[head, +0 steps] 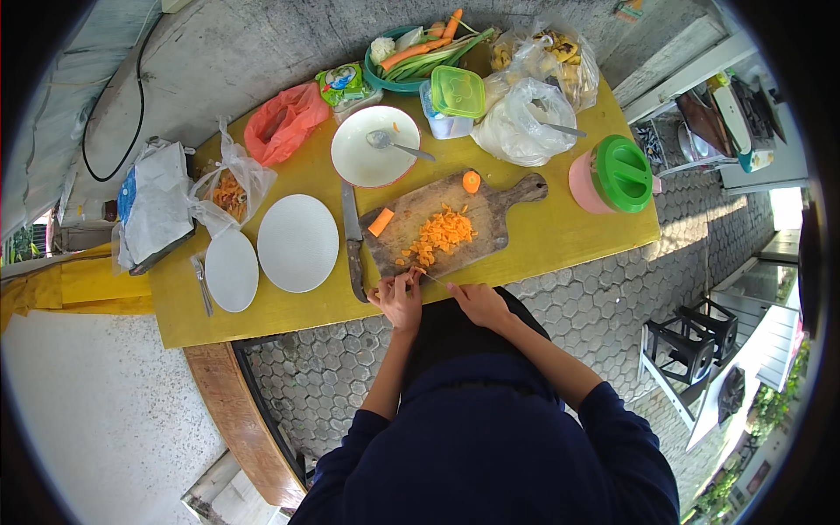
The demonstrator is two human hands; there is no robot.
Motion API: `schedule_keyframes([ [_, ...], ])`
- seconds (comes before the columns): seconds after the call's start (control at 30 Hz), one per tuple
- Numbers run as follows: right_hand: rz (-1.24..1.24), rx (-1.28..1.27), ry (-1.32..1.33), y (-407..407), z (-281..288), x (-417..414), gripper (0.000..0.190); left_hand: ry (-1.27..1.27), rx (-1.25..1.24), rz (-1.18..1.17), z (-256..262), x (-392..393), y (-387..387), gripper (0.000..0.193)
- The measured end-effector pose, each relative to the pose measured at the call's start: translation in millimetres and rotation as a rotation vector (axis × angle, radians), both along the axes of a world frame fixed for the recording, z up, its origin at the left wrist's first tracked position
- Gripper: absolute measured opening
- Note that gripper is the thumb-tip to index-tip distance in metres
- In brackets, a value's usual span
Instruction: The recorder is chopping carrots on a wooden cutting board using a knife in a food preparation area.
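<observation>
At the near edge of a wooden cutting board (453, 190), my left hand (399, 298) has its fingertips closed around a small orange piece, likely carrot (418, 270). My right hand (482, 305) grips a small knife (434, 279), its thin blade pointing at that piece; the handle is hidden in my fist. A pile of chopped carrot (448, 230) covers the board's middle. One carrot chunk (380, 222) lies at the board's left, and a thick carrot end (471, 182) sits near its far edge. Left of the board rests a large kitchen knife (353, 239) with a wooden handle.
Behind the board stands a white bowl (357, 157) holding a spoon (380, 139). Two white plates (298, 243) and a fork (200, 282) lie left. A green-lidded pink jug (594, 180) stands right. Vegetables fill a teal basin (394, 84) at the back, beside plastic bags (518, 125).
</observation>
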State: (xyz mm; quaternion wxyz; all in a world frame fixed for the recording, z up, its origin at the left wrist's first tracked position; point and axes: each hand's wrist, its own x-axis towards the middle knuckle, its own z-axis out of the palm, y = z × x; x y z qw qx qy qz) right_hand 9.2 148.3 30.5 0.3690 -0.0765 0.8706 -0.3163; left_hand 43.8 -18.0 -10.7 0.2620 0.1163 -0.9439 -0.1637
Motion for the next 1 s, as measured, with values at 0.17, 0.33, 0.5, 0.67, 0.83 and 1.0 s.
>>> schedule_keyframes([
  [0.17, 0.071, -0.034, 0.152, 4, -22, 9, 0.057, -0.003, -0.023, -0.036, 3, -2, -2, 0.021],
  [0.33, 0.093, -0.058, 0.236, 3, -26, 12, 0.056, -0.019, -0.032, -0.049, 1, -1, -4, 0.02],
  [0.5, 0.035, -0.036, 0.154, -2, -10, 8, 0.057, 0.007, 0.001, -0.062, 0, -2, -5, 0.021],
  [0.67, 0.02, -0.026, 0.173, 0, -23, 13, 0.057, 0.024, 0.016, -0.066, 0, -3, -2, 0.022],
  [0.83, 0.101, -0.066, 0.227, 2, -30, 12, 0.057, 0.03, 0.024, -0.049, -2, -3, -1, 0.025],
  [1.0, 0.191, -0.066, 0.326, 2, -31, 11, 0.057, 0.054, 0.032, -0.038, -1, -3, 1, 0.025],
])
